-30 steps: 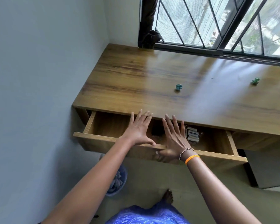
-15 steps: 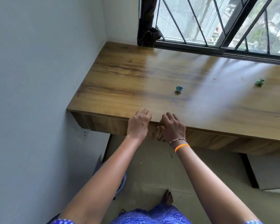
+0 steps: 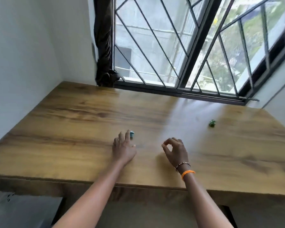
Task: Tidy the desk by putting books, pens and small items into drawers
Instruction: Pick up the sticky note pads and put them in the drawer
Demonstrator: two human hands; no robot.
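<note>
desk (image 3: 72,129): two small items left out. teal item (image 3: 132,134) at 12 o'clock of left hand (image 3: 124,148), fingers extended, touching or nearly. green item (image 3: 212,123) at 2 o'clock, well apart. right hand (image 3: 176,151) loosely curled, empty. drawer, open a second ago, now shut; both hands now over the desktop.

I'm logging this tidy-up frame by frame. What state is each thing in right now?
Small teal clip-like item: on the wooden desk top, at the left hand's fingertips, not lifted.
Small green clip-like item: lying alone on the desk, untouched.
Left hand: fingers extended, reaching to the teal item.
Right hand: fingers loosely curled, holding nothing.
Desk drawer front: closed.
</note>
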